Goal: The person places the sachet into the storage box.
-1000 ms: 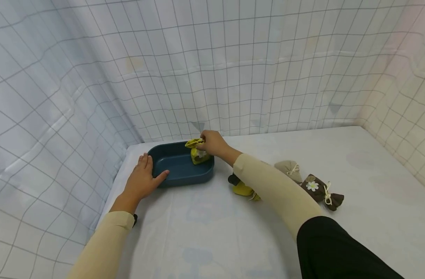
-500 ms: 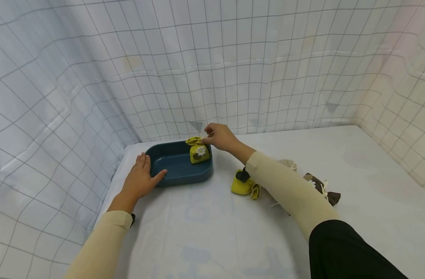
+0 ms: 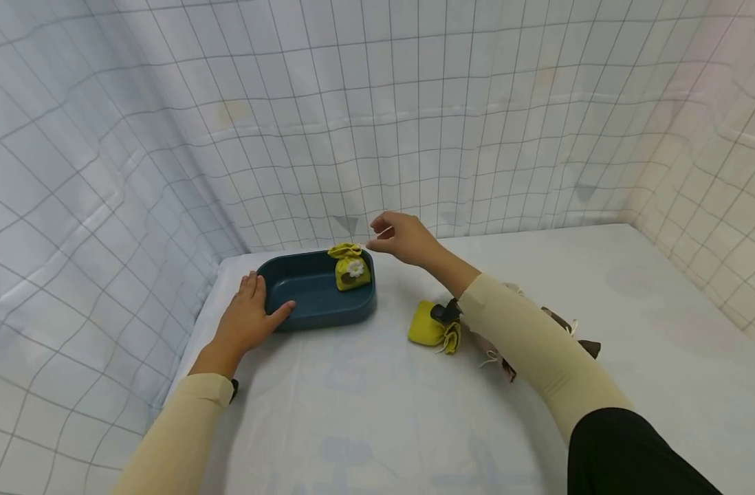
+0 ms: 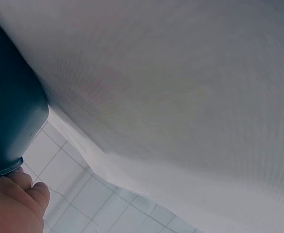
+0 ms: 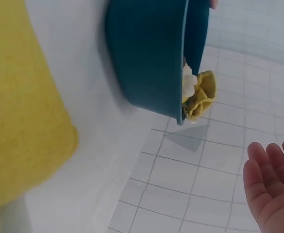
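Observation:
A dark teal oval tray sits at the table's far left corner, with a yellow drawstring pouch bearing a white flower standing in its right end. My left hand rests open against the tray's left rim, thumb on the front wall. My right hand hovers just right of the pouch with loosely curled fingers that hold nothing. In the right wrist view the tray and the pouch's top show, with my fingers apart from them. The tray wall fills the left wrist view's left edge.
A second yellow pouch lies on the table below my right forearm. Beige and brown pouches lie partly hidden behind that arm. White gridded curtains close in the back and both sides.
My right hand let go of the yellow pouch, which now stands in the tray, and has lifted up and to the right. The left hand has stayed on the tray.

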Tool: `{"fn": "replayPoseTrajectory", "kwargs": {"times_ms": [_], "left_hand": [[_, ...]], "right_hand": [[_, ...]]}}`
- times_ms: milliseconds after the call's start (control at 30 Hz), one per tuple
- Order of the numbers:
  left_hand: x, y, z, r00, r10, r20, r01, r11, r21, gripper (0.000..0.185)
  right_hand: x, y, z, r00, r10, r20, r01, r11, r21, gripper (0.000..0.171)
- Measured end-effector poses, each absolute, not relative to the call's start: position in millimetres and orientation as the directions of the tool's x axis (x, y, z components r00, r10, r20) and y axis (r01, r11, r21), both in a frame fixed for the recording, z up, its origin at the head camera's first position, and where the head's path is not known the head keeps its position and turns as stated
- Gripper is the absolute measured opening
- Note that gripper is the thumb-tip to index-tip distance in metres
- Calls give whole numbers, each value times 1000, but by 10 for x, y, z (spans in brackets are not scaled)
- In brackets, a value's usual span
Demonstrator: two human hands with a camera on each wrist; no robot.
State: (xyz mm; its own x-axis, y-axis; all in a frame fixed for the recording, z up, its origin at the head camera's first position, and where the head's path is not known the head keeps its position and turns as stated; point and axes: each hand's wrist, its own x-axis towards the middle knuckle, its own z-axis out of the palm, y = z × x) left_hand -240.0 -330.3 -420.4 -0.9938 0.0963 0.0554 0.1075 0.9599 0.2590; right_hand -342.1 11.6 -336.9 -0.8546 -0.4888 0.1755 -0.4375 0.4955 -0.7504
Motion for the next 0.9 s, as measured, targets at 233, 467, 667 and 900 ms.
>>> {"fn": "replayPoseTrajectory", "kwargs": {"times_ms": [233,467,667,900], "left_hand": [[-2396,-3314,-4204,-993,101,60,113,960,256,108],[-2404,-3324,-4214,-993,99,63,112,962,249,108],[-2409,-3319,-4214,-993,102,64,115,960,254,108],[-2377,-3316,-4210,-993,100,60,113,958,265,109]], "right_hand": [[-3287,299,-3337,-861,-484,154,-404,470,-785,40],[-3142,513,-3346,-883,-447,143,-354,434,-829,39],[-3002,654,-3392,-892,-427,147,-343,428,-836,40],[-2854,781,-3496,-904,-402,147,-332,443,-832,40]]}}
